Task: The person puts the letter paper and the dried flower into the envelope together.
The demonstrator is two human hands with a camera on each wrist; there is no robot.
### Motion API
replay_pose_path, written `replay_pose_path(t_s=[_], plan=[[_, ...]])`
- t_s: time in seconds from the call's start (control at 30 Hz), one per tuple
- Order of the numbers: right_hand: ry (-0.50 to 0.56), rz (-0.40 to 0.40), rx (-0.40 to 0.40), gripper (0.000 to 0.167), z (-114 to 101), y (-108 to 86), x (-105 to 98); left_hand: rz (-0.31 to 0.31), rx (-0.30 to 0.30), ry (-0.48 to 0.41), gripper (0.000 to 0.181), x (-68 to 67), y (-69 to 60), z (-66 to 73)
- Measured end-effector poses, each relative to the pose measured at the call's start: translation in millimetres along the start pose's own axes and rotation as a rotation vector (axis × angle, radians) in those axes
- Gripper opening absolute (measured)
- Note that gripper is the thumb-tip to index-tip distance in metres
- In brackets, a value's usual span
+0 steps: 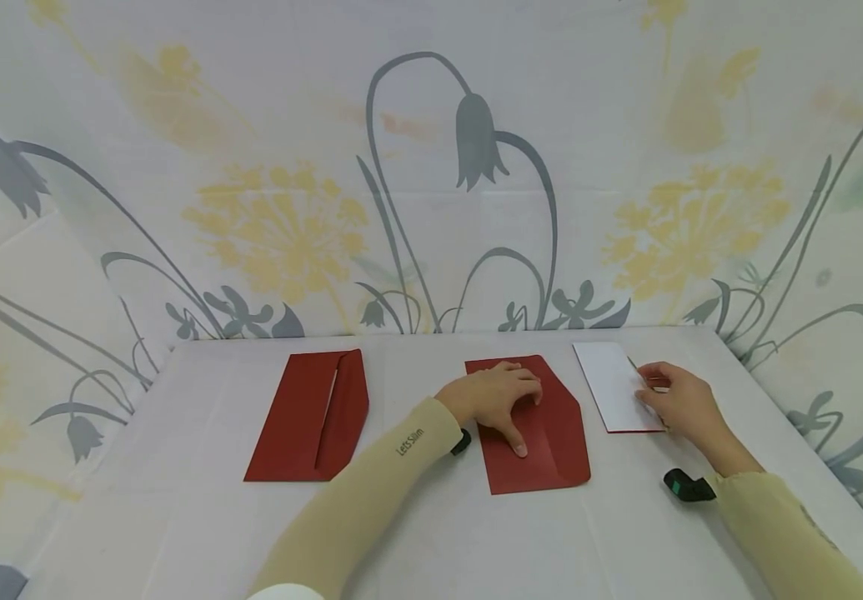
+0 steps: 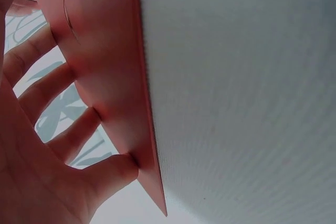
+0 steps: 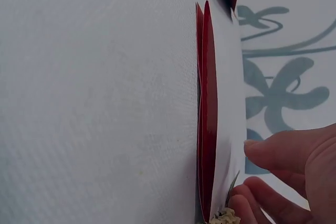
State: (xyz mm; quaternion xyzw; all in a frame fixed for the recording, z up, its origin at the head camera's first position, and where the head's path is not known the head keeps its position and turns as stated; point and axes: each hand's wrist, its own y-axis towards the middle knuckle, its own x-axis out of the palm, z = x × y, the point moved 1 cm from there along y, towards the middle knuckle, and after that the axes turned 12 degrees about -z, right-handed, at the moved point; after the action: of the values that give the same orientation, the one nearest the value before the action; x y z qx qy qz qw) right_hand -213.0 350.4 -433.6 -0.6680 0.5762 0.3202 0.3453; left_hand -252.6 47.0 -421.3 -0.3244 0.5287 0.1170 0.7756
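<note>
- Pressure from the left hand (image 1: 493,398) should be spreading evenly over the middle envelope (image 1: 551,442); I am judging that a hard push would be creasing its paper.
- Right of the middle envelope, the right hand (image 1: 686,408) is resting at the outer edge of the white-faced card (image 1: 605,387). I am judging that it should be gathering the layers together, low and level, while sparing the pale flower (image 3: 224,216) that is sitting close to the fingertips.
- Left fingers are lying spread and loose, grasping nothing, their tips touching the middle envelope. Right fingers are bending at the card's edge, but I am failing to tell whether they are pinching it.
- The card is lying just beside the middle envelope, not touching it, showing white on top and red along its near edge; from the right wrist I am seeing red layers gaping slightly.
- The middle envelope is showing plain deep red, its cut-cornered flap pointing toward the card.
- Left of it, apart, another red envelope (image 1: 299,417) is lying flat.
</note>
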Motion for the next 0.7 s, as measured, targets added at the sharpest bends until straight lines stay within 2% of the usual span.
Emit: replay_pose_path(t_s=[0.13, 0.4, 0.7], plan=[[-0.015, -0.034, 0.017, 0.042, -2, 4.9, 3, 0.001, 0.001, 0.003, 0.067, -0.6, -0.3, 0.5], [-0.003, -0.034, -0.005, 0.044, -8, 7.7, 6, -0.003, -0.003, 0.002, 0.066, 0.0, -0.8, 1.2], [0.008, -0.091, 0.037, 0.045, -12, 10.8, 5, 0.005, 0.001, 0.014, 0.067, 0.1, -0.4, -0.1]])
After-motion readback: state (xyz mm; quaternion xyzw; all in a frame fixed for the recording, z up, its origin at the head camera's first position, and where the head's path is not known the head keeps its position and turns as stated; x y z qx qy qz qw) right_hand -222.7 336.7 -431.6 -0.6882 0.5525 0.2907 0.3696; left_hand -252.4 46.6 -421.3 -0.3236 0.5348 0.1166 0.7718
